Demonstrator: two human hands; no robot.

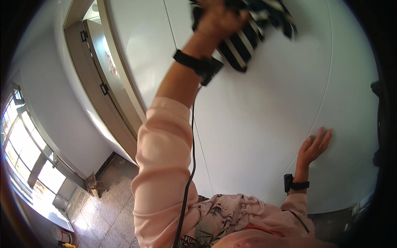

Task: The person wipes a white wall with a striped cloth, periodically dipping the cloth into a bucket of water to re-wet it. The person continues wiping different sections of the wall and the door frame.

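High up in the head view, my left hand (221, 20) is closed around a black-and-white striped cloth (240, 51). The cloth lies bunched against a white panelled wall surface (257, 117), with a loose end hanging out to the right; its top is cut off by the frame edge. Lower on the right, my right hand (314, 147) rests on the same surface near a thin vertical seam, fingers apart and holding nothing. Black straps with small devices circle both wrists. A black cable (190, 173) runs down along my left sleeve.
To the left is a brown door frame (102, 77) with a partly open door (107, 65). Beyond it stand a bright barred glass door (28, 148) and a small wooden stool (94, 186) on the tiled floor (108, 214). A white bucket (63, 235) sits at lower left.
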